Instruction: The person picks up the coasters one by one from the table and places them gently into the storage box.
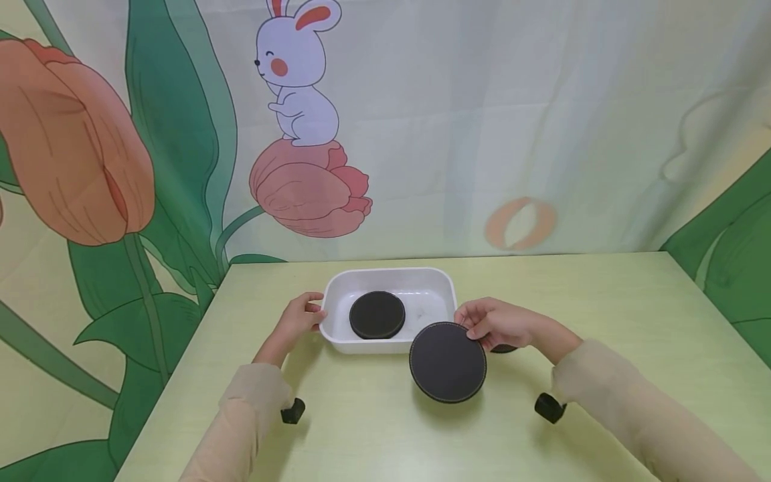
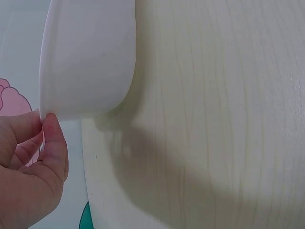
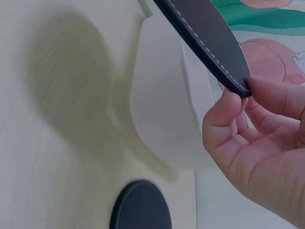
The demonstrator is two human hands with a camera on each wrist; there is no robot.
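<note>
A white rectangular dish (image 1: 427, 294) with rounded corners stands on the table, and one round black coaster (image 1: 377, 314) lies flat inside it, left of the middle. My left hand (image 1: 300, 314) pinches the dish's left rim between thumb and fingers; the left wrist view shows the dish's outer wall (image 2: 90, 57) beside the fingertips. My right hand (image 1: 500, 323) pinches the edge of another black coaster (image 1: 448, 363), with pale stitching round its border. That coaster hangs tilted above the table, before the dish's front right corner. Under the right hand, a third coaster (image 3: 143, 207) lies on the table, mostly hidden in the head view.
The pale wood-grain table (image 1: 361, 415) reaches back to a hanging cloth (image 1: 421, 134) printed with a rabbit and tulips. Small black blocks (image 1: 293, 411) sit at both sleeves near the wrists.
</note>
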